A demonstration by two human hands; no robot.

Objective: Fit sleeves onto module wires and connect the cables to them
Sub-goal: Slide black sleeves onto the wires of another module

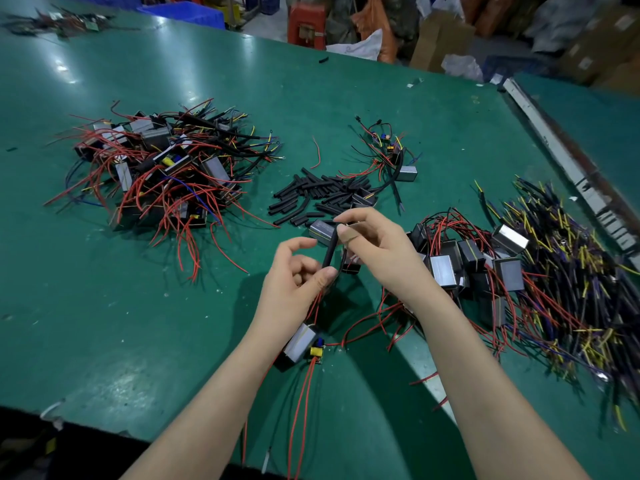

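The right hand [372, 242] is pinching the top end of a black sleeve [329, 252] between thumb and forefinger, and the left hand [298, 271] is closing thumb and curled fingers on its lower end, right where the red module wires [317, 303] are feeding in. The sleeve is running steeply, top leaning slightly right, bottom toward the left hand, so its long axis is lining up with the wires rising from below. Those wires are trailing down to the module [303, 342], which is lying on the green table [138, 323] just under the left wrist. By my reading the sleeve is going on along that line, the left hand being nearer the entry. Beyond the hands the loose sleeves [311, 195] are waiting; bare modules [467, 261] and cables [571, 271] are sitting to the right, and finished ones [156, 164] are piling up far left.
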